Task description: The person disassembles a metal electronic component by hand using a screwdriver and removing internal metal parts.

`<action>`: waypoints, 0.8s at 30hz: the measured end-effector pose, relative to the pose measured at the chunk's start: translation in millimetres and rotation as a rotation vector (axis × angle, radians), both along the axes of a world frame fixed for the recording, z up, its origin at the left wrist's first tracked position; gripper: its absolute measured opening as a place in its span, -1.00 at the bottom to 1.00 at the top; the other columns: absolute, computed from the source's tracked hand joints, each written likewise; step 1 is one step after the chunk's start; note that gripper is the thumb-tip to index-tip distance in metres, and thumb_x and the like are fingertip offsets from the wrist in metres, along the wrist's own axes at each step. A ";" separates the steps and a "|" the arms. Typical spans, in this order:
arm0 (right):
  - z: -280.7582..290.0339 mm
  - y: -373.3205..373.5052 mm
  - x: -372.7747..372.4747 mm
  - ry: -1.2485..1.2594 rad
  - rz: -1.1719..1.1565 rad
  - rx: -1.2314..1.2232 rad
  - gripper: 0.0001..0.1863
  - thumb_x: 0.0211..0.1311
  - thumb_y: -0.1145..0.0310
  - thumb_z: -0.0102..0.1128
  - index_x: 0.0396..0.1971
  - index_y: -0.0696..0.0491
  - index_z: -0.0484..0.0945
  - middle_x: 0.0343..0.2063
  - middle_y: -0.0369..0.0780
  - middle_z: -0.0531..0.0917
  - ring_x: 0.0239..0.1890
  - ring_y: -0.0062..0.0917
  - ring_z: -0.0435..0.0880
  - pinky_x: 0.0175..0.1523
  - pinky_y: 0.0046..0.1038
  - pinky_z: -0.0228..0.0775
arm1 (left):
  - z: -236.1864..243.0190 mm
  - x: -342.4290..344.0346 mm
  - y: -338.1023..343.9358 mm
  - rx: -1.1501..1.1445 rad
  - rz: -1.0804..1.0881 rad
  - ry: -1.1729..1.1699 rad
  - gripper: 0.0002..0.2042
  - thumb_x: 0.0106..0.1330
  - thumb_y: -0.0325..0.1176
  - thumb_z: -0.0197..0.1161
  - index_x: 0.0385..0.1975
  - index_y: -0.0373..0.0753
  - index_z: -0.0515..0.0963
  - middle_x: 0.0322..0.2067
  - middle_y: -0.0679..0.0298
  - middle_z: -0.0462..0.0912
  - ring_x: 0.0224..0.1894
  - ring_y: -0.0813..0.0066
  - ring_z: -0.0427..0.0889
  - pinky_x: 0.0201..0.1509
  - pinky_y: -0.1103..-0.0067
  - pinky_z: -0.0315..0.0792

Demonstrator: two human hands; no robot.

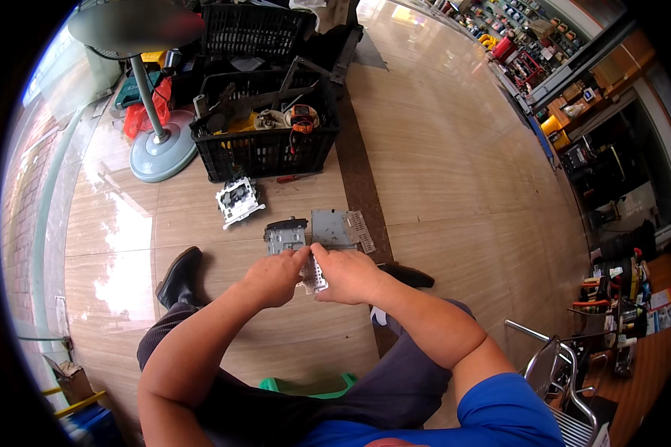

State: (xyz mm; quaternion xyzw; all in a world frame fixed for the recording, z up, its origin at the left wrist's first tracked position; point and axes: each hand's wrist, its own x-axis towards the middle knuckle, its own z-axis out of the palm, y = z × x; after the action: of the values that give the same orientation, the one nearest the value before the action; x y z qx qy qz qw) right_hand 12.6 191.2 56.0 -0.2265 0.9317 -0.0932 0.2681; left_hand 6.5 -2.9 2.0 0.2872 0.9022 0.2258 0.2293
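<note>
My left hand and my right hand meet low over the floor between my knees. Both have their fingers closed on a small silvery perforated metal plate, which shows between and below the thumbs. Just beyond the left hand lies a grey metal device chassis with a dark front edge. A flat grey metal cover rests past the right hand, beside a perforated metal strip. Farther off to the left is a white-framed mechanism with dark parts. My fingers hide part of the held plate.
A black plastic crate of tools stands ahead, with an orange multimeter on top. By it lies a red-handled screwdriver. A round pedestal base stands left of it. A green stool is beneath me; a metal chair stands right.
</note>
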 end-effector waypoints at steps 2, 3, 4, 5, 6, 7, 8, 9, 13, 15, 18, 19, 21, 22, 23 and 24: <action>0.7 -0.3 0.4 -0.002 -0.003 0.000 -0.14 -0.03 0.14 0.55 0.18 0.19 0.25 -0.15 0.05 0.71 -0.04 -0.06 0.71 0.04 -0.16 0.56 | 1.2 1.0 -0.3 0.004 -0.001 0.004 -0.39 0.34 -0.33 0.29 0.35 -0.27 0.22 0.05 -0.08 0.59 0.06 -0.04 0.65 0.07 0.21 0.55; 1.1 -0.4 0.6 -0.004 -0.006 0.001 -0.14 -0.04 0.14 0.55 0.18 0.19 0.25 -0.15 0.05 0.71 -0.04 -0.06 0.70 0.04 -0.16 0.56 | 1.4 1.3 -0.3 0.008 -0.002 0.009 -0.39 0.33 -0.33 0.30 0.34 -0.27 0.22 0.05 -0.08 0.59 0.05 -0.04 0.65 0.07 0.21 0.55; 2.4 -1.3 0.6 -0.004 -0.005 0.000 -0.14 -0.04 0.14 0.55 0.18 0.19 0.25 -0.15 0.05 0.71 -0.04 -0.06 0.70 0.04 -0.16 0.56 | 1.2 1.2 -0.7 0.007 -0.001 0.009 -0.39 0.33 -0.33 0.30 0.34 -0.27 0.22 0.05 -0.08 0.59 0.05 -0.04 0.65 0.07 0.21 0.55; 4.2 -2.4 0.7 -0.006 0.005 0.013 -0.14 -0.01 0.14 0.56 0.17 0.21 0.25 -0.15 0.04 0.71 -0.03 -0.08 0.71 0.06 -0.19 0.57 | 0.9 1.0 -1.1 0.002 -0.005 0.005 -0.37 0.32 -0.31 0.32 0.34 -0.27 0.22 0.04 -0.08 0.59 0.05 -0.04 0.65 0.07 0.21 0.55; 5.0 -3.1 0.7 -0.007 0.015 0.025 -0.14 0.01 0.14 0.56 0.17 0.23 0.24 -0.15 0.04 0.70 -0.03 -0.10 0.71 0.07 -0.22 0.57 | 0.7 0.9 -1.5 -0.003 -0.009 0.000 -0.36 0.31 -0.30 0.34 0.34 -0.26 0.22 0.04 -0.08 0.59 0.05 -0.04 0.65 0.07 0.21 0.55; 4.4 -2.7 0.7 -0.007 0.015 0.025 -0.14 0.01 0.14 0.56 0.17 0.23 0.24 -0.15 0.04 0.70 -0.03 -0.10 0.71 0.07 -0.22 0.57 | 1.1 1.1 -1.6 -0.003 -0.009 0.001 -0.36 0.31 -0.30 0.34 0.34 -0.26 0.22 0.04 -0.08 0.59 0.05 -0.04 0.65 0.07 0.21 0.55; 3.2 -2.0 0.8 -0.003 0.019 0.024 -0.14 0.01 0.13 0.56 0.17 0.23 0.24 -0.15 0.04 0.70 -0.03 -0.10 0.71 0.07 -0.21 0.57 | 1.9 1.5 -2.0 0.003 -0.012 0.009 -0.34 0.29 -0.29 0.36 0.34 -0.26 0.21 0.04 -0.08 0.59 0.05 -0.05 0.65 0.07 0.21 0.55; 2.6 -1.7 0.9 0.001 0.023 0.022 -0.14 0.01 0.13 0.56 0.17 0.23 0.24 -0.15 0.04 0.70 -0.03 -0.10 0.71 0.07 -0.21 0.57 | 2.9 1.9 -2.3 0.008 -0.016 0.017 -0.32 0.28 -0.27 0.38 0.34 -0.26 0.21 0.04 -0.08 0.60 0.05 -0.05 0.65 0.07 0.21 0.55; 2.4 -1.7 1.3 0.006 0.017 0.017 -0.14 0.01 0.13 0.56 0.16 0.23 0.24 -0.15 0.04 0.70 -0.03 -0.09 0.71 0.07 -0.21 0.57 | 8.2 0.8 -0.1 -0.019 -0.014 -0.043 -0.24 0.27 -0.24 0.39 0.42 -0.24 0.14 0.09 -0.09 0.57 0.10 -0.10 0.61 0.14 0.20 0.51; 2.5 -2.1 1.0 0.003 0.017 0.017 -0.16 0.01 0.12 0.56 0.14 0.23 0.25 -0.15 0.05 0.70 -0.03 -0.09 0.71 0.07 -0.20 0.57 | 8.9 0.7 0.3 -0.028 -0.007 -0.048 -0.25 0.28 -0.23 0.39 0.41 -0.25 0.15 0.09 -0.09 0.57 0.10 -0.09 0.61 0.14 0.20 0.52; 2.6 -1.6 1.2 0.006 0.012 0.009 -0.18 0.01 0.11 0.56 0.12 0.22 0.26 -0.15 0.06 0.70 -0.03 -0.08 0.71 0.07 -0.20 0.57 | 9.3 0.5 0.9 -0.040 -0.011 -0.047 -0.25 0.28 -0.23 0.39 0.41 -0.25 0.14 0.10 -0.09 0.57 0.10 -0.09 0.61 0.14 0.21 0.52; 2.4 -1.6 1.4 0.006 0.012 0.009 -0.18 0.01 0.11 0.56 0.12 0.22 0.26 -0.15 0.06 0.70 -0.03 -0.08 0.71 0.07 -0.20 0.57 | 8.8 0.6 0.8 -0.040 -0.010 -0.047 -0.25 0.28 -0.23 0.39 0.41 -0.25 0.14 0.10 -0.09 0.57 0.10 -0.09 0.61 0.14 0.21 0.52; 1.7 -1.4 1.8 0.021 0.009 -0.004 -0.19 0.00 0.12 0.56 0.11 0.22 0.27 -0.16 0.06 0.70 -0.04 -0.08 0.71 0.06 -0.19 0.57 | 7.1 1.1 0.4 -0.034 -0.008 -0.037 -0.24 0.28 -0.24 0.39 0.41 -0.26 0.14 0.10 -0.09 0.56 0.10 -0.09 0.61 0.13 0.21 0.52; 2.1 -1.4 1.9 0.020 0.009 -0.004 -0.19 0.00 0.12 0.56 0.11 0.22 0.27 -0.16 0.06 0.70 -0.04 -0.08 0.71 0.06 -0.19 0.57 | 7.1 1.3 0.6 -0.034 -0.008 -0.038 -0.24 0.28 -0.24 0.39 0.41 -0.26 0.14 0.10 -0.09 0.56 0.10 -0.09 0.61 0.13 0.21 0.52; 3.1 -1.6 1.8 0.017 0.006 -0.006 -0.19 0.00 0.13 0.56 0.10 0.22 0.27 -0.17 0.06 0.70 -0.05 -0.07 0.71 0.06 -0.19 0.57 | 7.3 1.6 0.8 -0.033 -0.005 -0.039 -0.24 0.28 -0.25 0.39 0.41 -0.26 0.13 0.10 -0.09 0.56 0.10 -0.09 0.61 0.13 0.21 0.52; 3.5 -1.6 1.9 0.014 0.003 -0.008 -0.20 -0.01 0.14 0.56 0.10 0.22 0.27 -0.17 0.07 0.70 -0.05 -0.06 0.71 0.06 -0.18 0.57 | 7.4 1.9 0.9 -0.032 -0.002 -0.040 -0.24 0.28 -0.26 0.38 0.42 -0.27 0.12 0.10 -0.10 0.56 0.10 -0.09 0.61 0.13 0.21 0.52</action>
State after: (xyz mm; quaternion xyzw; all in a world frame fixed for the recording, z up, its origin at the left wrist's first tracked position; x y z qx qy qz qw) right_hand 14.5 189.5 59.5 -0.2298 0.9328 -0.0950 0.2608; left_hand 8.4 -2.0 9.5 0.2799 0.9007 0.2167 0.2519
